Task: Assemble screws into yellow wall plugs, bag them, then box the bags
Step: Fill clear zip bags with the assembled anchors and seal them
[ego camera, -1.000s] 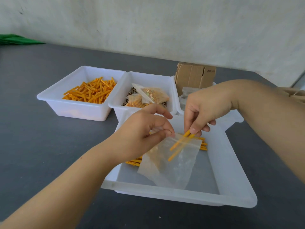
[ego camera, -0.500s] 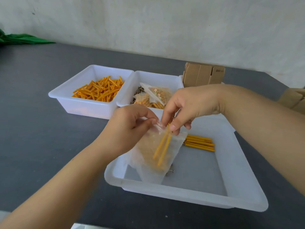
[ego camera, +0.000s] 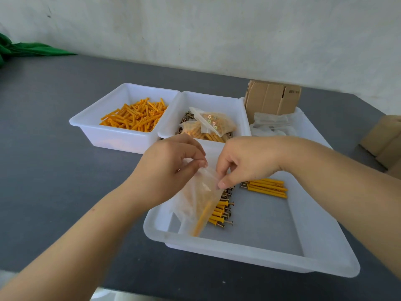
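Pinching the mouth of a small clear bag [ego camera: 198, 198], the left hand [ego camera: 167, 168] has thumb and forefinger closed on the near lip, while the right hand [ego camera: 243, 161] nips the opposite lip with its own curled fingertips, so both grips are clamped on the plastic. The bag hangs from them over the near white tray [ego camera: 256, 255], tilted toward seven o'clock, with a few assembled plugs [ego camera: 201, 218] lying inside it.

From the bag, at four o'clock and partly under it, a row of plugs with screws [ego camera: 221, 213] lies on the tray floor; at two o'clock a second small group [ego camera: 265, 187] lies apart from the first. Both groups are unbagged.

Beyond the hands, at twelve o'clock, the middle bin [ego camera: 208, 101] holds loose screws and two filled bags [ego camera: 213, 123]. At eleven o'clock a bin [ego camera: 121, 135] holds bare yellow wall plugs [ego camera: 135, 115]. At one o'clock a third bin [ego camera: 303, 124] holds empty bags and a cardboard box [ego camera: 272, 97].

Judging by this, the work is midway: some bags are filled, one is being filled or sealed, many plugs lack screws, and I see no bags boxed.
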The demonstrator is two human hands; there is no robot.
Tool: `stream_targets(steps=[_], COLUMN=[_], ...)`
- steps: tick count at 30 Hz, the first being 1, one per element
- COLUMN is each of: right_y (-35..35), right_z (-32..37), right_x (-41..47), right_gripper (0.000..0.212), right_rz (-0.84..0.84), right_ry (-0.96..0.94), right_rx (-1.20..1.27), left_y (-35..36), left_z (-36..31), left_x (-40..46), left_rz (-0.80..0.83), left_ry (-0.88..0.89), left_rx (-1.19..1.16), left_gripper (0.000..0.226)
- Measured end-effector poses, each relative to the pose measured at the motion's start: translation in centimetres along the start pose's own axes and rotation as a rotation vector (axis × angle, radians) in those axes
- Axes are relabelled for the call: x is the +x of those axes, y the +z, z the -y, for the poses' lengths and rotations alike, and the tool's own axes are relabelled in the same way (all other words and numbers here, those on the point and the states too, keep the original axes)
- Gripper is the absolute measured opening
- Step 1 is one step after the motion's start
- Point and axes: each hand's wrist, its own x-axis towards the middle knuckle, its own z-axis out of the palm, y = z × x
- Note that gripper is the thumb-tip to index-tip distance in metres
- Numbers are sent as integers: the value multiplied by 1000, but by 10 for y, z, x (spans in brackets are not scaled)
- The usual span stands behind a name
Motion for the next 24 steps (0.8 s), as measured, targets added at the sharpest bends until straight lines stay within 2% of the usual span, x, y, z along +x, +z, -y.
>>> stream_targets(steps=[3, 6, 9, 13, 17, 22, 24], right_y=[8, 10, 14, 18, 24, 29, 28], right_z=[-5, -8, -11, -12, -17, -18, -26], right_x=[-5, -13, -17, -21, -21, -20, -20], right_gripper=[14, 16, 13, 13, 12, 13, 16], right_rz=[-122, -44, 10, 34, -157, -68, -268], right_ry=[-5, 23, 64, 43, 39, 18, 26], right_rx=[66, 196, 262, 292, 227, 361, 502], left_y=[1, -2, -2, -3, 1, 8, 9], left_z=[-1, -4, -5, -2, 4, 6, 6], left_x=[1, 2, 2, -1, -1, -1, -4], left_rz=[-12, 27, 146, 226, 181, 98, 87], left_ry=[18, 102, 215, 152, 123, 86, 88], left_rx=[-5, -24, 0, -13, 20, 44, -2], left_gripper=[13, 16, 17, 16, 24, 22, 18])
